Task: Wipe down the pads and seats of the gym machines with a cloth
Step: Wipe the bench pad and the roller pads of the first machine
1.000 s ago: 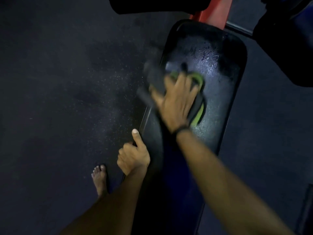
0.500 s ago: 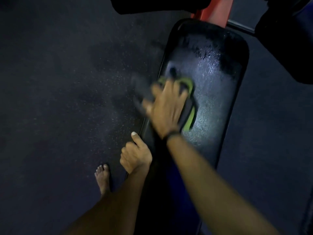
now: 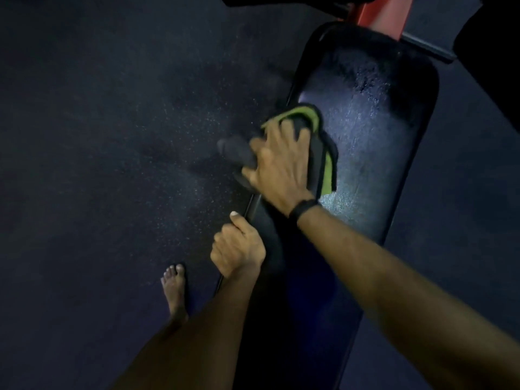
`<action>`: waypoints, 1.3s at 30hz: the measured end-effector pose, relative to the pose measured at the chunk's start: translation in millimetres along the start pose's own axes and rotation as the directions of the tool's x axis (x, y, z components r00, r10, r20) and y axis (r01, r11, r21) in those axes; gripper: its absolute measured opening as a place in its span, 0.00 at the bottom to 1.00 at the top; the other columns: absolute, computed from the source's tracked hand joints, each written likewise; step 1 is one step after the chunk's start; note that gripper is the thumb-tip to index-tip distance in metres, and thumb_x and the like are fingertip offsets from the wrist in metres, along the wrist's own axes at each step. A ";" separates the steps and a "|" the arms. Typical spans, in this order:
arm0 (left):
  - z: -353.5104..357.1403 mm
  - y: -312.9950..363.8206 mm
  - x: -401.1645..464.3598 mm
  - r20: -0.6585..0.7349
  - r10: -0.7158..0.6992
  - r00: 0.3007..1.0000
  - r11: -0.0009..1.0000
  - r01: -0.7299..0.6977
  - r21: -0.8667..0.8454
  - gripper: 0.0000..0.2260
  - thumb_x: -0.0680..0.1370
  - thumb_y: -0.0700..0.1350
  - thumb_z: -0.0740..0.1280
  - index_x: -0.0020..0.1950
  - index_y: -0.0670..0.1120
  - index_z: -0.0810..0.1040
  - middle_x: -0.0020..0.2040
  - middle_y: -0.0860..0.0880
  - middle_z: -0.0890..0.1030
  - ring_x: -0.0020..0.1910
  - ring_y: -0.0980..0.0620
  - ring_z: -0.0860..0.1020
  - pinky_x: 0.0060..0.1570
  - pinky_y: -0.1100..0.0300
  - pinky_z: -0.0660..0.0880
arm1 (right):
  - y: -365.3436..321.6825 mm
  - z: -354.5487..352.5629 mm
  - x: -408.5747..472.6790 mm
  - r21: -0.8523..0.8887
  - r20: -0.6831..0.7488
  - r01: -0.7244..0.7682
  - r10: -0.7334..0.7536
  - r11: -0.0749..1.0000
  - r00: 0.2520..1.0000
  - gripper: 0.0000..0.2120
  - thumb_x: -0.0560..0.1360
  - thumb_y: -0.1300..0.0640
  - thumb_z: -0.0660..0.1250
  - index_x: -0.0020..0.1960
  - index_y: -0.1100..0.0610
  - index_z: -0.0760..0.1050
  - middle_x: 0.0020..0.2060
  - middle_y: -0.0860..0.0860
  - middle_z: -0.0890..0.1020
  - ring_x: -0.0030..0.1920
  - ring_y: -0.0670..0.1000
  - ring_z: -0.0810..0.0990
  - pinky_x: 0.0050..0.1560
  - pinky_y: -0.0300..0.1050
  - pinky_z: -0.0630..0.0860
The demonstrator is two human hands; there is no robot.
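Note:
A long black padded bench (image 3: 374,153) runs from the bottom centre up to the right, its lit surface damp and streaked. My right hand (image 3: 278,167) lies spread on a dark grey cloth with green edging (image 3: 323,153) and presses it onto the pad near the left edge. Part of the cloth hangs off that edge. My left hand (image 3: 237,247) grips the bench's left rim lower down, fingers curled under, thumb pointing up along it.
A red machine frame (image 3: 385,12) with a black bar rises beyond the bench's far end. Dark padded shapes fill the top edge and the top right corner. Speckled dark rubber floor (image 3: 112,164) lies to the left, with my bare foot (image 3: 174,291) beside the bench.
My right hand has slid the cloth leftward across the pad toward its left edge. The left hand has kept its grip on the rim.

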State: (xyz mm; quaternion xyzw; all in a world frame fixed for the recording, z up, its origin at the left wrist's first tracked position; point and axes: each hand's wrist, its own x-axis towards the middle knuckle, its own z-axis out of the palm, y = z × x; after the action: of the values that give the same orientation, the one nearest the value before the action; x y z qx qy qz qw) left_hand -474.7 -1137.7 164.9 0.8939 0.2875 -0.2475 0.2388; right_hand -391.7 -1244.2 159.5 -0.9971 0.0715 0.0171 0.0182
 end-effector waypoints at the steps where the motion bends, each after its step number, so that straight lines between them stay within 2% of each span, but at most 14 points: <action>1: 0.1 0.0 1.0 0.000 0.003 1.000 1.000 -0.003 0.007 0.28 0.86 0.53 0.49 0.56 0.34 0.81 0.56 0.34 0.81 0.57 0.35 0.78 0.60 0.46 0.68 | -3.8 0.9 -10.0 -0.012 0.016 0.054 -0.054 0.998 0.998 0.20 0.65 0.38 0.71 0.48 0.52 0.82 0.52 0.55 0.77 0.54 0.58 0.73 0.51 0.54 0.60; 3: -0.3 -2.5 1.1 -0.004 0.019 1.000 1.000 -0.019 0.018 0.27 0.86 0.53 0.49 0.56 0.35 0.81 0.56 0.35 0.81 0.56 0.37 0.78 0.59 0.47 0.69 | 6.2 -2.8 14.7 -0.086 0.039 0.144 -0.141 0.986 0.989 0.21 0.67 0.38 0.67 0.49 0.53 0.82 0.52 0.55 0.77 0.56 0.59 0.73 0.52 0.54 0.59; 7: 1.0 -5.3 1.8 -0.010 0.056 0.998 0.998 -0.056 -0.017 0.27 0.86 0.54 0.49 0.54 0.37 0.81 0.54 0.37 0.82 0.53 0.39 0.79 0.56 0.48 0.70 | 35.2 -1.6 88.3 -0.189 0.033 -0.039 0.046 0.981 0.998 0.24 0.70 0.41 0.66 0.57 0.56 0.82 0.62 0.59 0.74 0.67 0.62 0.68 0.64 0.60 0.58; 11: -3.7 -8.0 2.7 -0.021 0.033 0.999 0.977 -0.037 -0.211 0.24 0.86 0.58 0.48 0.64 0.46 0.77 0.56 0.42 0.81 0.57 0.42 0.77 0.53 0.52 0.64 | 19.1 2.4 65.4 -0.186 0.034 0.013 -0.006 0.983 0.999 0.25 0.70 0.40 0.66 0.56 0.58 0.83 0.60 0.59 0.77 0.69 0.61 0.68 0.76 0.65 0.50; 14: -7.5 -19.7 5.9 0.075 -0.017 0.997 0.827 0.056 -0.560 0.25 0.85 0.62 0.47 0.75 0.50 0.68 0.67 0.45 0.77 0.67 0.45 0.73 0.58 0.54 0.61 | -2.3 3.1 18.7 -0.112 0.025 0.084 -0.082 0.990 0.996 0.26 0.68 0.38 0.63 0.51 0.57 0.85 0.51 0.57 0.82 0.63 0.60 0.73 0.77 0.63 0.52; 16: -16.8 -31.3 11.8 0.149 -0.050 0.988 0.664 0.144 -0.733 0.29 0.84 0.64 0.48 0.80 0.50 0.61 0.75 0.46 0.69 0.72 0.46 0.69 0.69 0.55 0.63 | -23.5 3.8 -13.8 -0.030 0.053 0.102 -0.101 0.994 0.993 0.24 0.67 0.40 0.64 0.47 0.58 0.85 0.46 0.56 0.82 0.57 0.59 0.76 0.74 0.61 0.59; 17: -23.6 -40.4 15.2 0.143 -0.058 0.988 0.624 0.147 -0.767 0.30 0.83 0.65 0.49 0.80 0.50 0.60 0.76 0.46 0.69 0.72 0.46 0.70 0.73 0.52 0.64 | -34.7 4.5 -32.1 0.009 0.062 0.114 -0.114 0.993 0.991 0.23 0.66 0.40 0.64 0.44 0.58 0.85 0.43 0.55 0.82 0.55 0.58 0.77 0.72 0.61 0.62; 19: -38.7 -57.4 19.8 0.076 -0.048 0.996 0.611 0.089 -0.787 0.29 0.84 0.64 0.49 0.79 0.49 0.63 0.74 0.45 0.71 0.70 0.45 0.72 0.72 0.46 0.67 | -54.0 6.5 -66.4 0.065 0.057 0.139 -0.143 0.988 0.988 0.21 0.65 0.41 0.66 0.41 0.58 0.85 0.40 0.55 0.82 0.51 0.58 0.78 0.69 0.61 0.66; 23: -70.3 -86.8 24.1 -0.036 -0.032 0.999 0.632 -0.008 -0.775 0.25 0.86 0.59 0.50 0.74 0.44 0.69 0.69 0.45 0.74 0.67 0.47 0.73 0.69 0.47 0.71 | -88.6 7.4 -127.9 0.168 0.004 0.180 -0.183 0.969 0.983 0.19 0.64 0.42 0.69 0.40 0.58 0.84 0.40 0.54 0.81 0.51 0.57 0.78 0.68 0.59 0.65; 26: -84.4 -103.6 31.3 -0.050 -0.062 0.997 0.635 0.000 -0.773 0.26 0.86 0.59 0.51 0.68 0.40 0.75 0.61 0.45 0.78 0.60 0.45 0.78 0.62 0.48 0.76 | -113.4 7.8 -178.6 0.233 -0.021 0.180 -0.180 0.956 0.983 0.19 0.63 0.43 0.74 0.43 0.58 0.84 0.43 0.55 0.81 0.54 0.58 0.78 0.69 0.58 0.64; 28: -90.6 -109.1 32.3 -0.064 -0.051 0.997 0.643 -0.017 -0.766 0.25 0.86 0.58 0.52 0.59 0.40 0.79 0.53 0.45 0.82 0.54 0.45 0.82 0.53 0.48 0.80 | -131.8 8.2 -217.4 0.289 -0.014 0.181 -0.185 0.940 0.983 0.19 0.65 0.43 0.74 0.46 0.58 0.84 0.46 0.55 0.81 0.57 0.58 0.77 0.70 0.58 0.62; 30: -91.9 -110.9 31.9 -0.078 0.002 0.997 0.655 -0.060 -0.753 0.22 0.86 0.57 0.54 0.51 0.42 0.80 0.48 0.44 0.83 0.48 0.46 0.83 0.47 0.46 0.81 | -149.3 12.7 -252.7 0.336 0.006 0.186 -0.199 0.923 0.980 0.19 0.66 0.43 0.74 0.47 0.57 0.83 0.48 0.55 0.80 0.59 0.58 0.76 0.70 0.59 0.62; 33: -85.8 -105.7 24.5 -0.056 0.113 0.992 0.691 -0.119 -0.713 0.22 0.85 0.55 0.57 0.50 0.40 0.81 0.47 0.39 0.84 0.46 0.41 0.83 0.43 0.47 0.82 | -157.6 21.7 -290.6 0.391 -0.011 0.171 -0.182 0.904 0.983 0.19 0.65 0.43 0.77 0.49 0.55 0.82 0.52 0.54 0.81 0.62 0.56 0.73 0.69 0.59 0.62; 39: -67.8 -85.2 6.0 -0.009 0.241 0.970 0.727 -0.187 -0.661 0.16 0.85 0.51 0.59 0.47 0.44 0.81 0.45 0.46 0.83 0.45 0.47 0.83 0.39 0.52 0.80 | -129.1 8.5 -329.8 0.423 -0.071 0.179 -0.165 0.888 0.984 0.22 0.67 0.40 0.76 0.53 0.53 0.82 0.55 0.54 0.81 0.60 0.56 0.73 0.65 0.59 0.59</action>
State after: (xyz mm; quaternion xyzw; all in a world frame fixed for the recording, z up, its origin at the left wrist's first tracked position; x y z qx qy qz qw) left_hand -503.5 -1035.3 189.0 0.7697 0.2414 -0.1361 0.5751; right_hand -699.7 -1069.3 167.5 -0.9714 -0.0146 -0.0171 0.2365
